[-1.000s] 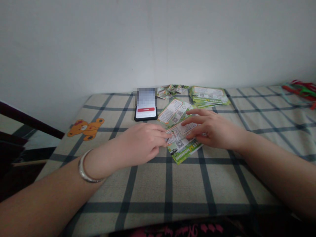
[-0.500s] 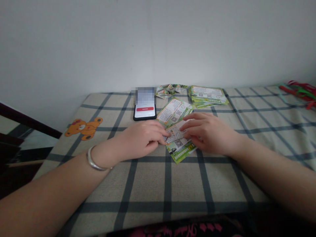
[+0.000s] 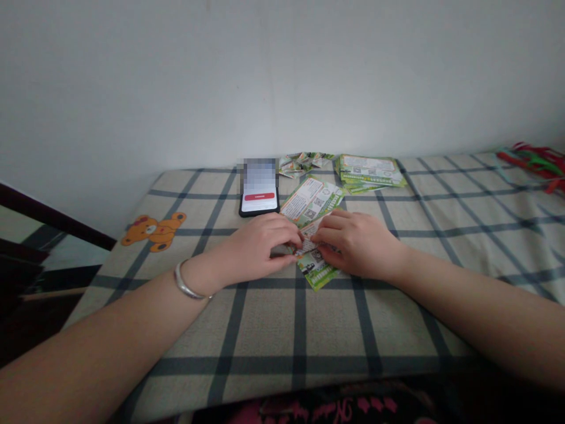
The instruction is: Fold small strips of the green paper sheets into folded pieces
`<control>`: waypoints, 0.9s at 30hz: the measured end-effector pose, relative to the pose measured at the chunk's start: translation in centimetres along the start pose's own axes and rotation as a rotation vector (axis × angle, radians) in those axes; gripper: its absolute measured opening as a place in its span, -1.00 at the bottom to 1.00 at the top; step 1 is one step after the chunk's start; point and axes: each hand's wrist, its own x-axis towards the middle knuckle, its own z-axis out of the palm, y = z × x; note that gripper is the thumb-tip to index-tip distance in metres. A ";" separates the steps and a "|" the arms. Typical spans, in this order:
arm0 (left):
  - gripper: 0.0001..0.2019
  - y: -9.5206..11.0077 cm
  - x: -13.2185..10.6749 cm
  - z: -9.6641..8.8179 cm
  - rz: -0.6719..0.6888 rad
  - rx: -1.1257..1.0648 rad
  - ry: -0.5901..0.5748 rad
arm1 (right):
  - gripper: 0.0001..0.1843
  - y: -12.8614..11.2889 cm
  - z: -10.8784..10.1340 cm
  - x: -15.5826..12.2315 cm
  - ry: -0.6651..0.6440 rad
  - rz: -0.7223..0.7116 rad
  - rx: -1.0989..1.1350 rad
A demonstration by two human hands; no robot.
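A green and white printed leaflet point(image 3: 316, 279) lies on the checked cloth between my hands, its upper part partly hidden by my fingers. My left hand point(image 3: 269, 242) pinches its left edge with thumb and fingertips. From the other side my right hand point(image 3: 357, 242) has its bent fingers and thumb closed on the same leaflet. The fingertips of both hands almost meet. Just beyond lies another leaflet point(image 3: 304, 199) of the same print, flat and slanted, its near end overlapped by the one in my hands.
A phone point(image 3: 259, 205) with a lit screen lies left of the leaflets. Against the wall are several small folded leaflets point(image 3: 300, 167) and a stack of flat ones point(image 3: 373, 169). Red and green items point(image 3: 541, 162) lie far right. A bear picture point(image 3: 154, 231) marks the cloth's left side.
My right hand has moved left and its fingers have curled in on the leaflet. The left hand's fingers have bent more. The leaflet's middle is more covered now.
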 end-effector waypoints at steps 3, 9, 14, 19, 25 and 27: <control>-0.78 0.5 0.1 0.3 -0.063 0.048 0.033 | -0.80 -0.1 0.0 0.0 0.028 0.021 0.013; -0.86 0.8 0.5 0.6 -0.107 0.107 0.101 | -0.81 0.0 0.1 0.1 0.061 0.028 0.045; -0.88 1.1 0.8 0.8 -0.189 0.253 0.138 | -0.82 -0.1 0.4 0.4 0.101 0.070 0.048; -0.84 1.7 0.8 0.6 -0.193 0.283 0.092 | -0.81 0.2 0.3 0.3 0.101 0.006 0.092; -0.75 2.6 1.0 -0.2 -0.351 0.267 0.051 | -0.79 -0.4 -1.1 0.5 0.067 0.119 0.173; -0.74 3.0 1.2 -0.5 -0.426 0.238 0.017 | -0.82 -0.9 -1.7 0.8 0.062 0.224 0.200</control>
